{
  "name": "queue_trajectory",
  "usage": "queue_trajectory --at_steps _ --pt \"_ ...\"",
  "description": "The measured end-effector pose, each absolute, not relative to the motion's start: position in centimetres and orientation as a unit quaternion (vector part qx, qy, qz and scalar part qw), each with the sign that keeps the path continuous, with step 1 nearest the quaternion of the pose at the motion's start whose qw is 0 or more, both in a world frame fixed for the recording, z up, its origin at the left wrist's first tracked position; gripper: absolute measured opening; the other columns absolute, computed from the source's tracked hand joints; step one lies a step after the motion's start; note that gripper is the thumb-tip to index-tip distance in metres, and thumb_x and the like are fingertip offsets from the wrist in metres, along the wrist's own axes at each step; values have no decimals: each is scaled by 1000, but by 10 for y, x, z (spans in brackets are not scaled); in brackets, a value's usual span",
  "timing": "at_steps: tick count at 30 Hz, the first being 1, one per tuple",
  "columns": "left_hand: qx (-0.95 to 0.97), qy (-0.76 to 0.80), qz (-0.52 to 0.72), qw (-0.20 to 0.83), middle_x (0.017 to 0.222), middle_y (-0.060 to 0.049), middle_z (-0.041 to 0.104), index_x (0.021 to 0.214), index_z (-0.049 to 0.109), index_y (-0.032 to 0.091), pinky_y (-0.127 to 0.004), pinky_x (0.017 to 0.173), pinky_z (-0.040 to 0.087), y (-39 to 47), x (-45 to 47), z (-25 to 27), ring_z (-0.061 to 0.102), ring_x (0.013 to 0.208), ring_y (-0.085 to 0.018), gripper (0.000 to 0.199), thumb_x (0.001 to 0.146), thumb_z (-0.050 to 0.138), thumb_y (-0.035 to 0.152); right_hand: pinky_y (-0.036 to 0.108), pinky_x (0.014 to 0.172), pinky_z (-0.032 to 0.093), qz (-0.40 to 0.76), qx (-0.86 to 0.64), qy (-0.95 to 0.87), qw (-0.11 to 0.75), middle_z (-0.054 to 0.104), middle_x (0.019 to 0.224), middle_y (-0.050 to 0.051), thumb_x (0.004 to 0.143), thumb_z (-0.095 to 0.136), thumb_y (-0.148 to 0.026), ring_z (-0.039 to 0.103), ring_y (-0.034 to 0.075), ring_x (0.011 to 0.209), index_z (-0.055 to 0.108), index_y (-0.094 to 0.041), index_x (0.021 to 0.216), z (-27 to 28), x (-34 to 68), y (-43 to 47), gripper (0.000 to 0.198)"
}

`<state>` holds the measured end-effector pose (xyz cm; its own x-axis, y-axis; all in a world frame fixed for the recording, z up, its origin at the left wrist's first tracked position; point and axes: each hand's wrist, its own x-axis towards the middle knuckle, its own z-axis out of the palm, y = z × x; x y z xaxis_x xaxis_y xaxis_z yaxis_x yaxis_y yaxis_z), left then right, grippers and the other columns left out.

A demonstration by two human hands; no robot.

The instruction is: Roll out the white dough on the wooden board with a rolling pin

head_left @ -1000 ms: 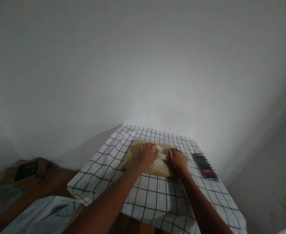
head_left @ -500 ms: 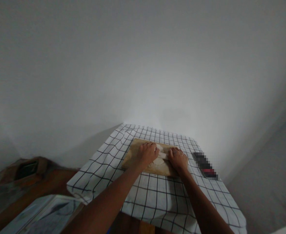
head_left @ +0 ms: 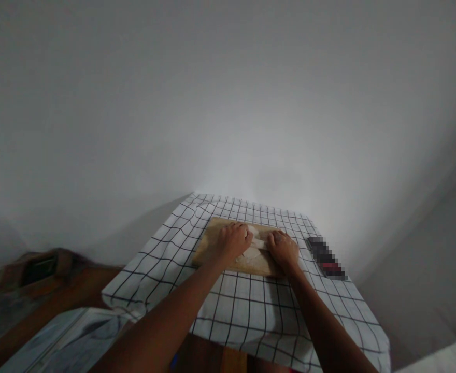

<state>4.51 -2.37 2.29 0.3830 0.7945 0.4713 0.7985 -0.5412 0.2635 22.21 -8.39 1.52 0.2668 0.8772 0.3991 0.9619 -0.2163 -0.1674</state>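
Note:
A wooden board (head_left: 208, 246) lies on the table with flat pale dough (head_left: 249, 254) on it. Across the dough runs a light-coloured rolling pin (head_left: 259, 243), visible only between my hands. My left hand (head_left: 236, 239) is closed around its left end, fingers curled over the top. At the other end my right hand (head_left: 283, 247) grips it in the same way, near the board's right side. Both ends of the pin are hidden under my palms, and part of the dough is covered by the left hand.
A white tablecloth (head_left: 228, 305) with a dark grid covers the table, which stands against a pale wall (head_left: 228, 103). Right of the board lies a dark, pixelated flat object (head_left: 326, 259). At lower left are a brown box-like object (head_left: 37, 269) and a greyish panel (head_left: 68, 336).
The whole view has shifted slightly, so the table and board sit a little higher in the picture. Both hands keep their hold on the rolling pin, with hardly any movement over the board.

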Motion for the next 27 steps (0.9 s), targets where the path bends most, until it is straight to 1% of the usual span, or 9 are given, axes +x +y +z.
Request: queue_trajectory --at_steps 5,9,16,21,27 --pt "-834 -472 -285 7 106 -8 72 100 70 21 -38 84 43 -23 44 23 62 102 -25 27 95 46 31 31 78 40 -111 -770 -597 195 69 112 4 103 32 -38 62 22 100 67 -24 104 16 222 -84 38" --pt "-834 -471 -285 4 107 -8 71 100 69 21 -38 82 43 -23 44 23 62 102 -25 26 95 46 31 31 79 39 -107 -769 -600 192 68 114 4 103 31 -36 61 21 103 67 -24 104 16 222 -84 37" --pt "-833 -479 -278 8 106 -9 72 97 69 20 -38 85 42 -26 44 26 62 101 -26 26 95 45 31 30 79 40 -97 -780 -591 181 68 113 6 103 33 -37 61 21 102 67 -22 103 18 221 -84 37" --pt "-834 -483 -266 -1 108 -10 71 101 70 20 -38 86 42 -28 43 29 61 104 -26 29 96 44 32 30 81 41 -90 -786 -590 165 68 116 7 103 32 -36 61 21 105 68 -22 106 20 219 -85 39" --pt "-833 -487 -263 5 108 -10 71 104 69 20 -38 85 42 -29 43 29 62 102 -26 31 97 42 32 30 82 41 -99 -776 -599 172 67 116 7 104 32 -36 60 22 105 68 -23 107 17 221 -85 38"
